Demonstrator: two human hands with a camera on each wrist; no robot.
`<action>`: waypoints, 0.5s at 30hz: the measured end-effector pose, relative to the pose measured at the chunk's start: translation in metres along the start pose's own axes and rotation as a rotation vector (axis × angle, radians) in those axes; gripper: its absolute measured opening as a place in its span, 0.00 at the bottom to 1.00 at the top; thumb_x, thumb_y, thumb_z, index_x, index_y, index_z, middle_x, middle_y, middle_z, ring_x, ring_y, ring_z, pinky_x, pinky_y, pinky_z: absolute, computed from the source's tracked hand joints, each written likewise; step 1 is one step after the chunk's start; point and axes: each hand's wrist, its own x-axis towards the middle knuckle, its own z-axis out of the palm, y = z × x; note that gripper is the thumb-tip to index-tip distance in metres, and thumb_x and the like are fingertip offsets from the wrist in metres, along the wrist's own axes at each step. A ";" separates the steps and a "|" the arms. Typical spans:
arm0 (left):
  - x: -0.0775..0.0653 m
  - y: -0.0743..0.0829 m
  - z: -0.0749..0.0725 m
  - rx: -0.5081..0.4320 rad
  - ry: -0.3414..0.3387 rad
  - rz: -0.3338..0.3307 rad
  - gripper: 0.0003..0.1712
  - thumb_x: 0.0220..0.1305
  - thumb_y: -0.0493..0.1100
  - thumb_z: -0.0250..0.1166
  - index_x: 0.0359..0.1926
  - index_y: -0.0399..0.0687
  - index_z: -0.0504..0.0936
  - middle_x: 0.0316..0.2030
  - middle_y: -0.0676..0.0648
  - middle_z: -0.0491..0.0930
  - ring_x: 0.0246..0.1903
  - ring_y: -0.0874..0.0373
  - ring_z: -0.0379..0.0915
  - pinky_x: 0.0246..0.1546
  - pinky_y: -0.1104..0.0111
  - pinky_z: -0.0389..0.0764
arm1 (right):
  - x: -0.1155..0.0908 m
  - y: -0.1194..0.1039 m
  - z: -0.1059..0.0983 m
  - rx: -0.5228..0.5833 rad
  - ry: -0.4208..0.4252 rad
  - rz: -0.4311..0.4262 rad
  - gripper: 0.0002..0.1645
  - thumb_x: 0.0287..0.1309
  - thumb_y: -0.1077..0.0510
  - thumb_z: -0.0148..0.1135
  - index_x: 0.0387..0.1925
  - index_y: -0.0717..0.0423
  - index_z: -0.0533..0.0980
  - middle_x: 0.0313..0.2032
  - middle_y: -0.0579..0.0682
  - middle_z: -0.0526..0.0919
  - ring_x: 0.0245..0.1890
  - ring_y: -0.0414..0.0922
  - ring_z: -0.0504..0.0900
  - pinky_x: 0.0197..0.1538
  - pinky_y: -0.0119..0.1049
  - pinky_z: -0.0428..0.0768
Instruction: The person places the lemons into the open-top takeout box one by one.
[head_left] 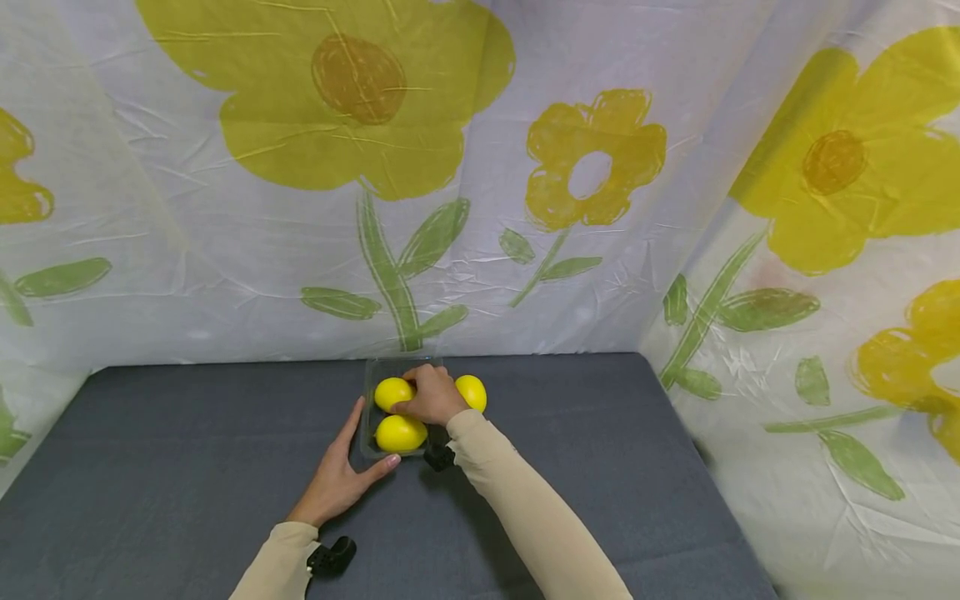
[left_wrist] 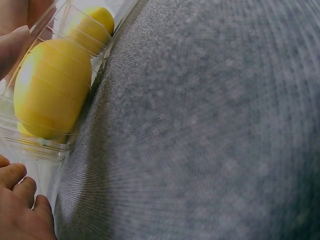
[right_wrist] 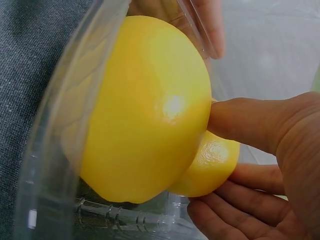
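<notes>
1 yellow lemon [head_left: 392,395] is held in the right grip [head_left: 432,394], thumb on its near side and fingers on its far side. it lies inside a clear plastic box [head_left: 381,368], which sits beneath and left of that grip. just on the near side of the right grip, a 2nd lemon [head_left: 401,434] lies in the same box. close on the grip's right, partly hidden by it, is a 3rd lemon [head_left: 471,392], to the right of the box. nearby, left and nearer the person, the left grip [head_left: 337,482] spreads wide, thumb by the box's near edge, fingers along its left side. the grey counter [head_left: 600,467] extends around these grips; farthest, beyond them, hangs a white flowered backdrop [head_left: 225,250].
</notes>
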 end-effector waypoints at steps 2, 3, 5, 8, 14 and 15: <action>0.000 0.001 0.000 -0.001 -0.001 0.001 0.63 0.63 0.57 0.72 0.82 0.49 0.39 0.79 0.34 0.43 0.75 0.30 0.45 0.67 0.30 0.53 | 0.000 0.000 0.000 0.006 0.003 -0.003 0.28 0.58 0.51 0.76 0.58 0.57 0.82 0.50 0.50 0.86 0.49 0.49 0.79 0.46 0.35 0.82; 0.000 0.001 -0.001 0.000 -0.003 0.002 0.63 0.63 0.57 0.72 0.82 0.49 0.39 0.79 0.34 0.42 0.75 0.30 0.44 0.67 0.30 0.53 | 0.000 0.000 -0.001 0.008 0.004 -0.003 0.28 0.58 0.51 0.76 0.58 0.58 0.82 0.50 0.51 0.86 0.49 0.49 0.79 0.46 0.36 0.82; 0.001 0.001 -0.001 0.005 -0.004 0.003 0.63 0.63 0.57 0.72 0.82 0.49 0.39 0.79 0.34 0.42 0.75 0.30 0.44 0.67 0.31 0.53 | -0.001 0.000 -0.001 0.016 0.004 -0.003 0.28 0.58 0.51 0.76 0.58 0.58 0.82 0.50 0.51 0.86 0.49 0.49 0.80 0.47 0.36 0.83; 0.001 0.002 -0.002 0.006 -0.006 -0.001 0.63 0.63 0.57 0.72 0.82 0.49 0.39 0.79 0.34 0.43 0.75 0.30 0.44 0.68 0.31 0.52 | -0.001 0.000 -0.002 0.016 0.010 0.001 0.29 0.59 0.51 0.75 0.59 0.58 0.82 0.52 0.52 0.86 0.51 0.50 0.81 0.49 0.37 0.83; 0.001 0.002 -0.001 0.005 -0.006 -0.010 0.63 0.62 0.58 0.72 0.82 0.49 0.39 0.79 0.34 0.43 0.75 0.30 0.44 0.68 0.32 0.52 | -0.002 -0.001 -0.004 0.018 0.033 0.006 0.31 0.60 0.50 0.74 0.62 0.59 0.80 0.55 0.54 0.85 0.56 0.52 0.80 0.54 0.40 0.83; 0.000 0.002 -0.001 0.003 -0.006 -0.011 0.63 0.62 0.58 0.72 0.82 0.49 0.39 0.79 0.34 0.43 0.75 0.30 0.44 0.68 0.31 0.52 | -0.003 -0.001 -0.005 0.020 0.037 0.007 0.31 0.60 0.50 0.74 0.62 0.59 0.79 0.55 0.54 0.85 0.57 0.53 0.79 0.54 0.41 0.82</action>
